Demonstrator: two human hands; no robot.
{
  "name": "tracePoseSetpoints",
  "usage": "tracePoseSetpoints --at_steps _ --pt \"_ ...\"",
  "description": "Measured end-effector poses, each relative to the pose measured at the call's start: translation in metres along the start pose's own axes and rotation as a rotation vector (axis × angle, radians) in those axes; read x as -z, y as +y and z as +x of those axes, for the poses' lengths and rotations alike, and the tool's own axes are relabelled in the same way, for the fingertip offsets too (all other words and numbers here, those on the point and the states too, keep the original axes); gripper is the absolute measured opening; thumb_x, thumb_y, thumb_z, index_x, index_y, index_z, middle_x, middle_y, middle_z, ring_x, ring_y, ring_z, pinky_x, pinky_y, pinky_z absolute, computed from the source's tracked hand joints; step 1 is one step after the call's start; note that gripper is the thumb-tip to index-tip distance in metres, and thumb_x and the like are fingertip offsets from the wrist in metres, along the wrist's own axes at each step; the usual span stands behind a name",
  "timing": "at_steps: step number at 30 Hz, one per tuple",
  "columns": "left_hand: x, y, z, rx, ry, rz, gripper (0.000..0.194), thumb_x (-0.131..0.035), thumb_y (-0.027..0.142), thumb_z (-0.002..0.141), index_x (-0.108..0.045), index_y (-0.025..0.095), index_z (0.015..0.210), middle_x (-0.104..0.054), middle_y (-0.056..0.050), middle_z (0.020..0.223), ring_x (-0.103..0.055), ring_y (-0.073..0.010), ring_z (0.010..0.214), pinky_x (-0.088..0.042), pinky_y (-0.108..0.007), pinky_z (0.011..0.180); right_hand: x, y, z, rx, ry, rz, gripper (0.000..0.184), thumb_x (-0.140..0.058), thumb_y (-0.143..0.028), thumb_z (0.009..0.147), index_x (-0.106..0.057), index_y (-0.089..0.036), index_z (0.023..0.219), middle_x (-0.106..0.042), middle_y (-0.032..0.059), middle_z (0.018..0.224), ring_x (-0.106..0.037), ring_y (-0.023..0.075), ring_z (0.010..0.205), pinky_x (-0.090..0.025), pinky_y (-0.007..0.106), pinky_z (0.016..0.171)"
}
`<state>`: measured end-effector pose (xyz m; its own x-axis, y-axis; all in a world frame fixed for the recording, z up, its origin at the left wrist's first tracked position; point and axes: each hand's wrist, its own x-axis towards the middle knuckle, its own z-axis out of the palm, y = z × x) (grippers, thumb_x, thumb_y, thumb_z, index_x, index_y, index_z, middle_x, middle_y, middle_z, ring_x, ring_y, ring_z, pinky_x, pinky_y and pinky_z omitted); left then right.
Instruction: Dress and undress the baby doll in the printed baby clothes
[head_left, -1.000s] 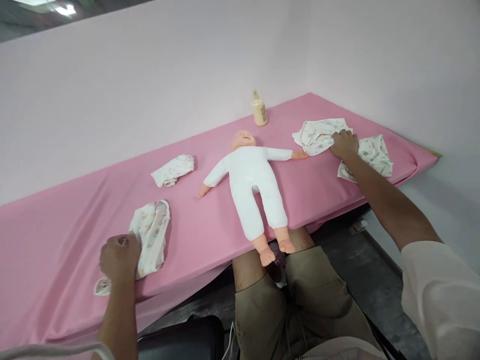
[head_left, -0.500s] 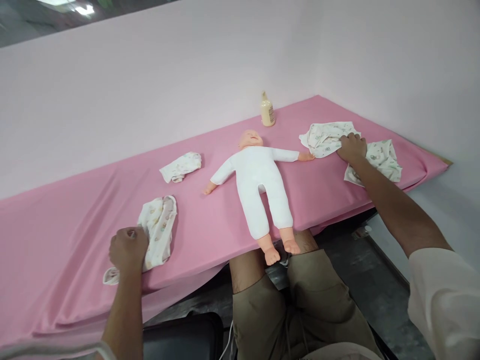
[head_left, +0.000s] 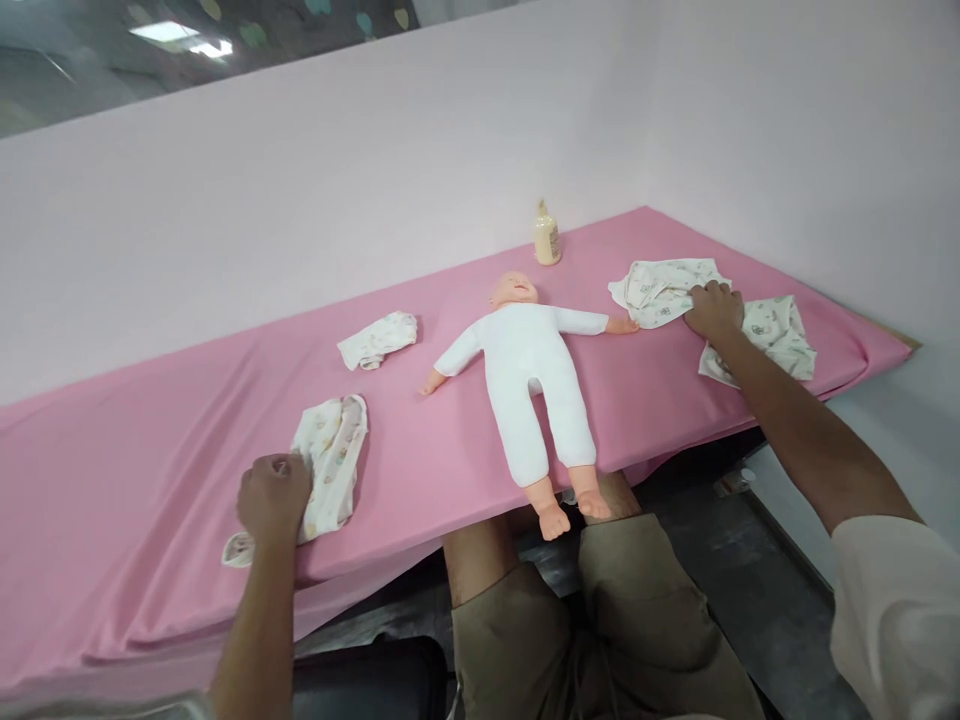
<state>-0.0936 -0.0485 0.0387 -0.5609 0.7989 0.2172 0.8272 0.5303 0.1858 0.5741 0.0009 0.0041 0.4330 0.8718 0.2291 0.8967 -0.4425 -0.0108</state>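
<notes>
On the pink-covered table, a baby doll (head_left: 531,345) in a white body suit lies on its back, arms spread and feet over the front edge. My left hand (head_left: 275,497) is closed in a fist and rests against a folded patterned baby garment (head_left: 330,470), covering part of it. To the right, my right hand (head_left: 715,310) is also curled into a fist, between a spread patterned garment (head_left: 660,290) and a crumpled one (head_left: 776,340). Nothing shows inside either fist, though the undersides are hidden. The doll's hand touches the spread garment.
A small folded patterned cloth (head_left: 379,340) lies left of the doll. Behind its head stands a cream pump bottle (head_left: 547,238). A white wall (head_left: 420,170) runs along the back. The pink tablecloth (head_left: 427,450) hangs over the front edge, above my knees.
The view has turned slightly, so everything sits a little lower and mostly farther right. Both fists stay in place against the garments, and the doll has not moved on the table.
</notes>
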Motion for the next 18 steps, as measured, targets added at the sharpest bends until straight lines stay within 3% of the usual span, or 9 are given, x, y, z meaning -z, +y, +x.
tracePoseSetpoints --at_steps 6,13,18 --pt "0.002 -0.002 0.001 -0.018 0.000 0.038 0.045 -0.038 0.038 0.088 -0.060 0.012 0.118 -0.062 -0.018 0.119 -0.061 -0.0316 0.103 -0.049 -0.039 0.081 0.004 0.000 -0.002 0.019 -0.030 0.043 0.038 -0.043 -0.015 0.089 -0.056 -0.004 0.123 -0.052 0.0257 0.127 -0.046 0.0334 0.114 -0.034 0.045 0.089" --pt "-0.001 -0.008 0.006 -0.014 -0.020 0.022 0.046 -0.033 0.041 0.091 -0.059 0.014 0.119 -0.060 -0.015 0.122 -0.060 -0.0308 0.107 -0.047 -0.038 0.084 0.006 -0.001 -0.005 0.021 -0.049 0.085 0.038 -0.042 -0.014 0.091 -0.054 -0.004 0.124 -0.050 0.0264 0.128 -0.043 0.0312 0.114 -0.029 0.043 0.087" --pt "-0.005 -0.014 0.011 -0.049 0.005 -0.033 0.046 -0.035 0.038 0.091 -0.060 0.010 0.116 -0.061 -0.022 0.119 -0.060 -0.0350 0.105 -0.048 -0.043 0.081 0.007 -0.002 -0.006 0.024 -0.058 0.095 0.038 -0.038 -0.014 0.092 -0.054 -0.002 0.125 -0.050 0.0257 0.126 -0.043 0.0308 0.115 -0.027 0.042 0.087"
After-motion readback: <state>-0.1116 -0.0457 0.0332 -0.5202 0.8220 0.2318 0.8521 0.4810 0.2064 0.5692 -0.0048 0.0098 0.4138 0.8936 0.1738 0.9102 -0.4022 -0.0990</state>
